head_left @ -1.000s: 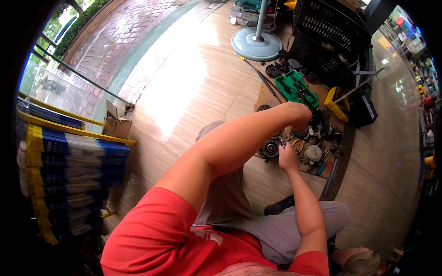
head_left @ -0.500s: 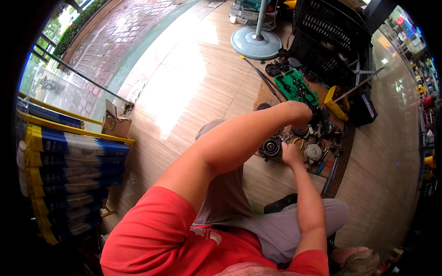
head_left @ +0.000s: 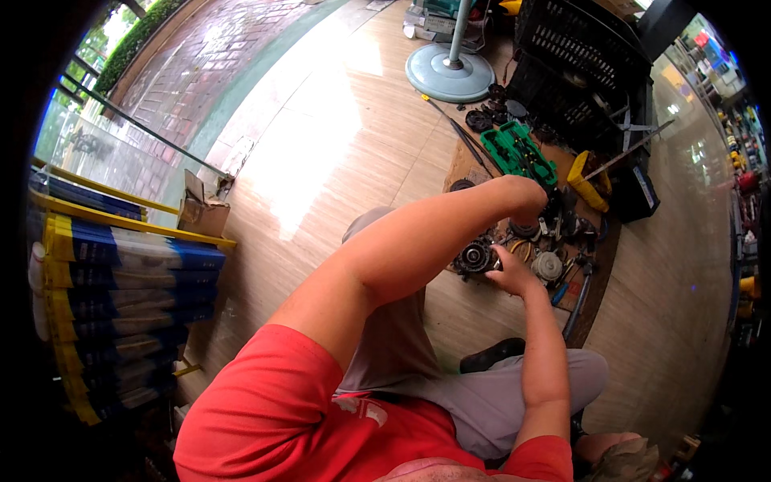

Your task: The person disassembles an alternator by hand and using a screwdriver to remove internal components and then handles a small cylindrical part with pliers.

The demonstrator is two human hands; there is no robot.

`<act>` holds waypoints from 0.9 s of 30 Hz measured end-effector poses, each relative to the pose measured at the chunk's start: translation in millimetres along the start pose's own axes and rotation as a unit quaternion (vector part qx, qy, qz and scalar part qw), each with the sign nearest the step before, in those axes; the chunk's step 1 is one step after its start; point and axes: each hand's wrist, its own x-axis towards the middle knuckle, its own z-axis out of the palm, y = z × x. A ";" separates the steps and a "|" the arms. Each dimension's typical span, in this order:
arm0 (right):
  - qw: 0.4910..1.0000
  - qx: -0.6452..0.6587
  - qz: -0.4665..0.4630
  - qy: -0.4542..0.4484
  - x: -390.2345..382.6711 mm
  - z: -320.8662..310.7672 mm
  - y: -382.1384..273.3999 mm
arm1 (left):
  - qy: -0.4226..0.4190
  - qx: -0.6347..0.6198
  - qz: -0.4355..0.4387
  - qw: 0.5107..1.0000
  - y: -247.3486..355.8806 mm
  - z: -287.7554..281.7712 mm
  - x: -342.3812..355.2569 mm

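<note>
My left hand [head_left: 526, 201] reaches across from the left, bent at the wrist over the crowded work spot. Its fingers point down, and the back of the hand hides them and whatever they touch. Below it, my right hand [head_left: 512, 274] has thumb and fingers curved around the right edge of a round dark machine part [head_left: 475, 256] with ringed metal in its middle. Just right of that hand sits a pale round motor-like part [head_left: 547, 267]. Beyond my left hand lies an open green tool case [head_left: 518, 153] with dark pieces inside.
Cardboard [head_left: 459, 170] lies under the scattered parts. A yellow container [head_left: 589, 183] and black crates [head_left: 574, 60] stand beyond, with a grey round stand base [head_left: 450, 72] at the far side. A long-handled tool [head_left: 580, 299] lies right; a rack of blue packages [head_left: 132, 281] stands left.
My right hand has turned and spread its thumb from its fingers, moving slightly left onto the round machine part's edge. My left hand stays in nearly the same place.
</note>
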 end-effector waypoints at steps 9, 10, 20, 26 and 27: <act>0.986 -0.163 0.014 -0.035 -5.4 -9.9 -8.8 | 0.009 -0.001 0.012 1.000 -2.9 0.3 0.3; 0.983 -0.180 0.011 -0.020 -6.0 -9.1 -12.1 | 0.010 0.001 0.016 1.000 -3.9 1.4 0.3; 0.963 -0.229 0.005 0.140 2.1 16.2 -18.0 | 0.013 -0.009 0.002 1.000 -4.6 2.3 -1.3; 0.961 -0.194 0.018 0.199 8.0 23.2 -25.5 | 0.007 -0.007 0.004 1.000 -7.6 5.8 2.6; 0.959 -0.191 0.018 0.207 8.6 24.1 -25.3 | 0.006 -0.007 0.004 1.000 -7.0 5.3 2.7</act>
